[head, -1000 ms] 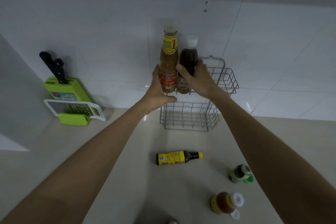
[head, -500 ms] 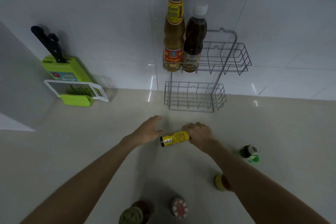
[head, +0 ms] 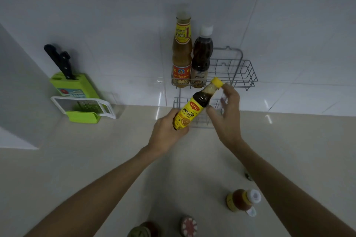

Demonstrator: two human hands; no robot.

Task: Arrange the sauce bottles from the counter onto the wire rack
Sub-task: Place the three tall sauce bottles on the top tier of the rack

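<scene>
My left hand (head: 167,131) is shut on the base of a dark sauce bottle with a yellow label and yellow cap (head: 192,111). The bottle is tilted up to the right, in front of the wire rack's lower tier (head: 178,102). My right hand (head: 228,115) has its fingers spread beside the neck, thumb by the shoulder and a fingertip at the cap. Two bottles stand at the left of the rack's upper tier (head: 248,75): a tall amber one (head: 182,57) and a dark one with a white cap (head: 201,59).
An orange-brown bottle with a white cap (head: 240,202) lies on the counter under my right forearm. A red-lidded jar (head: 188,226) and a green-lidded one (head: 143,231) sit at the near edge. A green knife block (head: 75,86) with a white grater (head: 84,106) stands at the left.
Both hands left the rack's two bottles, came down to the yellow-labelled bottle lying on the counter and lifted it. It is now tilted up in front of the rack.
</scene>
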